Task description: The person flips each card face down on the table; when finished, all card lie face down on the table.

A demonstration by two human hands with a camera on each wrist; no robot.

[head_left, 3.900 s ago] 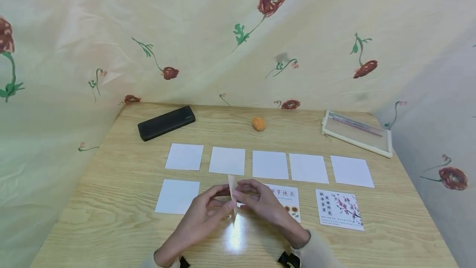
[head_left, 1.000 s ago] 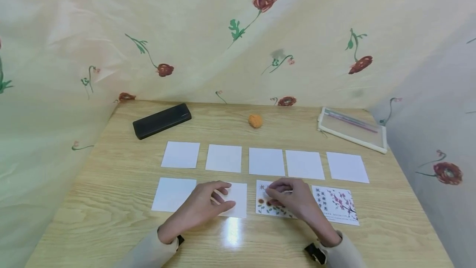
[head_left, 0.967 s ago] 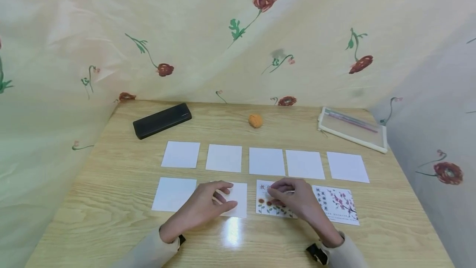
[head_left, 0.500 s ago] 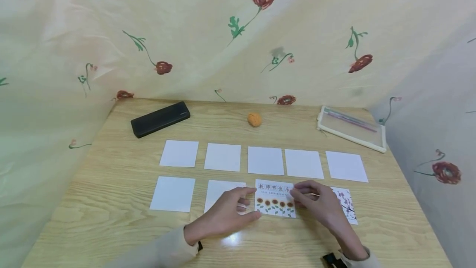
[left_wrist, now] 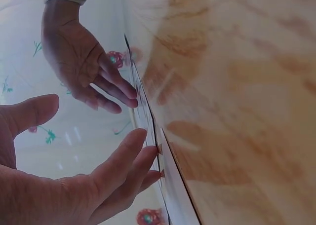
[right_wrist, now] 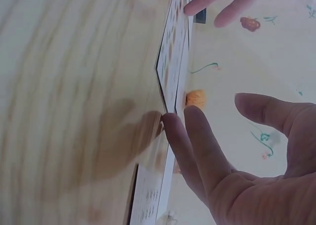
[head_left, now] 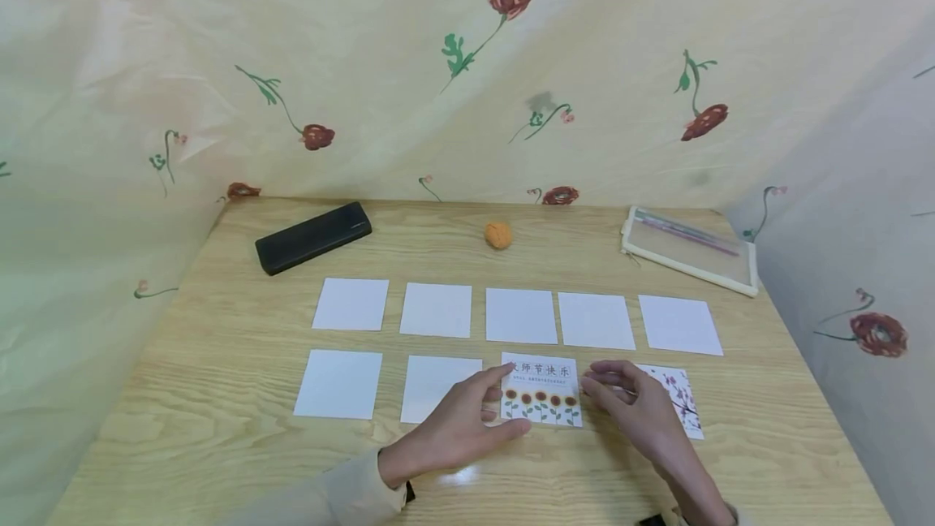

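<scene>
A card printed with sunflowers and Chinese characters [head_left: 540, 388] lies flat on the wooden table in the front row. At its left edge, my left hand [head_left: 462, 427] has its fingers spread, with thumb and index fingertip overlapping the card's corners in the head view. Beside the right edge hovers my right hand [head_left: 646, 412], fingers loosely bent; in the right wrist view a fingertip [right_wrist: 169, 120] meets the card's near corner. Neither hand grips anything. Partly behind the right hand lies a plum-blossom card [head_left: 681, 400]. A plain white card [head_left: 431, 388] is partly covered by the left hand.
Another white card [head_left: 338, 384] lies at the front left. Behind runs a row of several white cards [head_left: 520, 316]. Farther back are a black case [head_left: 314, 238], an orange lump [head_left: 498, 235] and a clear zip pouch [head_left: 690, 254] with pens. Flowered cloth [head_left: 365, 63] hangs behind the table.
Earlier, both hands held a card on edge; it then lies flat, white side up, second in the front row. Both hands have moved right, to either side of the sunflower card.
</scene>
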